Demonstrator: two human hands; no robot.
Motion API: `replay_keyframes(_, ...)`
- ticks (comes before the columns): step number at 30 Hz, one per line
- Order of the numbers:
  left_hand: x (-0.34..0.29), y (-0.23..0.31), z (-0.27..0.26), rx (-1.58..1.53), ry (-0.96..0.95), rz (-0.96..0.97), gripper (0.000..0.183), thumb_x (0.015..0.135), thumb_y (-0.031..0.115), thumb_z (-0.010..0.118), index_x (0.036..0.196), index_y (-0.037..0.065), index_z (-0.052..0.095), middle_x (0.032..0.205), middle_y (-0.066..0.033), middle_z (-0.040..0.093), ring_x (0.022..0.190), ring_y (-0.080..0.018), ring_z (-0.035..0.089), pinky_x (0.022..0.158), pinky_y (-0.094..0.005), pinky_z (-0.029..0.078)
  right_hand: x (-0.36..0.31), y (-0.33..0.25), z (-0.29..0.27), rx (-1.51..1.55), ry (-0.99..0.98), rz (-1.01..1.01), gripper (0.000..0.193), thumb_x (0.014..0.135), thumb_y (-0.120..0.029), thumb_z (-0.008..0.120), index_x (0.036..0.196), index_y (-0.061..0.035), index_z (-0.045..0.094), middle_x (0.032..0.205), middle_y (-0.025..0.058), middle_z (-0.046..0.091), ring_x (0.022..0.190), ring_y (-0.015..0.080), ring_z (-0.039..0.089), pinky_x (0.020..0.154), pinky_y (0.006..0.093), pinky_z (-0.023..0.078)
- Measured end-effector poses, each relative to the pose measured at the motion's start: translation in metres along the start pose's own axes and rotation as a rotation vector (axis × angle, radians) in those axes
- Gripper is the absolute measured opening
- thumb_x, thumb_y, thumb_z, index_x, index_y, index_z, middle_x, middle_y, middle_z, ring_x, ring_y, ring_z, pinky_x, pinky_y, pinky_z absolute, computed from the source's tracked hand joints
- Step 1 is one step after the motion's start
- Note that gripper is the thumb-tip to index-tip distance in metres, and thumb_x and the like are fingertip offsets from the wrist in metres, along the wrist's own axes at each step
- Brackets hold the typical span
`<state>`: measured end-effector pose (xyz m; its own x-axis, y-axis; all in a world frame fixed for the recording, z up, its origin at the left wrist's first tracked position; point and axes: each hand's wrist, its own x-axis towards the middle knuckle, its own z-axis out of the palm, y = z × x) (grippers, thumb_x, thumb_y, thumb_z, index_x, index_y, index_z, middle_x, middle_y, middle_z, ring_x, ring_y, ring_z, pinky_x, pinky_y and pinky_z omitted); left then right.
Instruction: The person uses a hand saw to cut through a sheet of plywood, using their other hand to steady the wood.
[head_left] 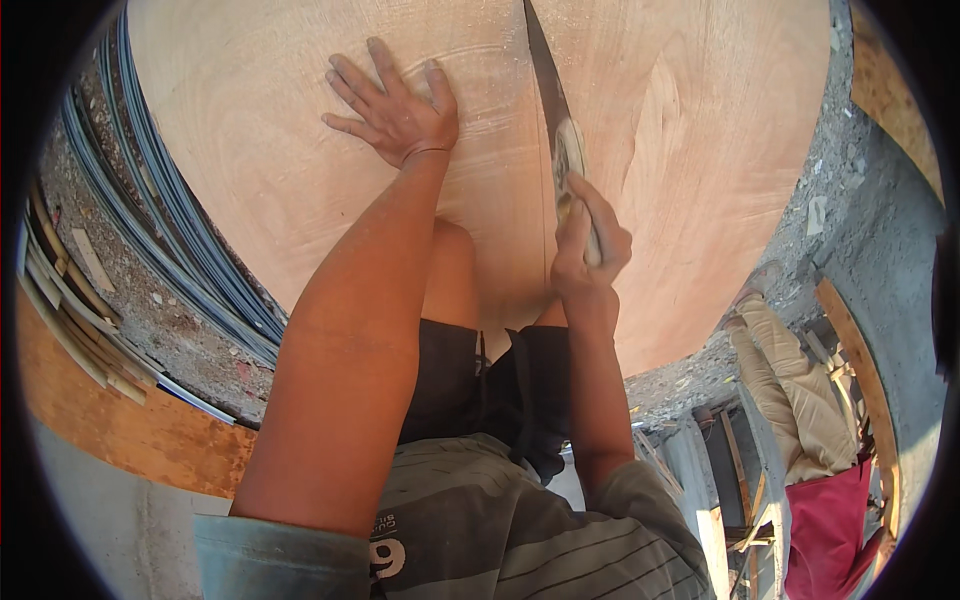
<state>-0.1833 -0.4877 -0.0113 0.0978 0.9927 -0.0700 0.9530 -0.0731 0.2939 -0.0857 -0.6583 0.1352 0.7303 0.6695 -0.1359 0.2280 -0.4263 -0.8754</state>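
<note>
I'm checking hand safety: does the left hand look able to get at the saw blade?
Likely yes: the left hand rests spread on the plywood, with no obstacle visible between it and the saw blade.

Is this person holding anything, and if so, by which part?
Yes, a saw: the right hand grips it by its handle. The left hand holds nothing; it lies spread on the board.

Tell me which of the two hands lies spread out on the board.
The left hand: it is palm down on the wooden board, while the right hand is curled around the handle of the saw.
</note>
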Motion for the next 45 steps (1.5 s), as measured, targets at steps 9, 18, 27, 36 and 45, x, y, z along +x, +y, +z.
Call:
replay_keyframes(9, 0.003, -0.008, -0.001, -0.009, 0.024, 0.008, 0.081, 0.097, 0.056, 0.054, 0.166, 0.017, 0.035, 0.174, -0.0271, 0.013, 0.163, -0.0447, 0.005, 0.122, -0.0744, -0.006, -0.095, -0.027, -0.055, -0.043, -0.069, -0.031, 0.031, 0.101, -0.002, 0.052, 0.123, 0.0064, 0.072, 0.076, 0.0072, 0.068, 0.062, 0.0058, 0.057, 0.06, 0.0213, 0.047)
replay_keyframes(18, -0.003, 0.0, 0.0, -0.035, -0.025, 0.001, 0.082, 0.1, 0.06, 0.048, 0.168, 0.017, 0.032, 0.176, -0.0263, 0.008, 0.163, -0.0433, 0.003, 0.124, -0.0722, -0.006, 0.01, 0.005, 0.015, 0.075, 0.007, 0.031, 0.029, 0.098, 0.006, 0.059, 0.121, 0.0032, 0.075, 0.069, 0.005, 0.062, 0.058, 0.0044, 0.05, 0.053, 0.0233, 0.04)
replay_keyframes(27, 0.0, -0.007, -0.001, -0.015, -0.011, 0.001, 0.083, 0.1, 0.06, 0.049, 0.168, 0.016, 0.032, 0.175, -0.0267, 0.01, 0.163, -0.0436, 0.003, 0.123, -0.0723, -0.007, -0.076, -0.009, -0.041, -0.054, -0.048, 0.062, 0.029, 0.094, 0.008, 0.058, 0.117, 0.0056, 0.076, 0.071, 0.0072, 0.068, 0.058, 0.0085, 0.059, 0.056, 0.0235, 0.046)
replay_keyframes(36, 0.002, -0.011, -0.005, -0.045, 0.018, 0.003, 0.084, 0.099, 0.061, 0.05, 0.168, 0.016, 0.032, 0.176, -0.0262, 0.009, 0.164, -0.0423, 0.003, 0.123, -0.0721, -0.007, -0.119, -0.02, -0.073, -0.077, -0.053, 0.09, 0.031, 0.093, 0.007, 0.056, 0.115, 0.0044, 0.077, 0.065, 0.0073, 0.067, 0.056, 0.0085, 0.06, 0.055, 0.0233, 0.046)
replay_keyframes(45, -0.006, 0.0, 0.003, -0.111, 0.005, 0.01, 0.084, 0.1, 0.063, 0.048, 0.168, 0.017, 0.031, 0.176, -0.0256, 0.008, 0.164, -0.0418, 0.001, 0.123, -0.0715, -0.01, 0.016, 0.014, 0.018, 0.059, -0.003, 0.037, 0.026, 0.099, 0.008, 0.059, 0.12, 0.005, 0.075, 0.071, 0.0042, 0.062, 0.061, 0.0039, 0.053, 0.055, 0.0211, 0.042)
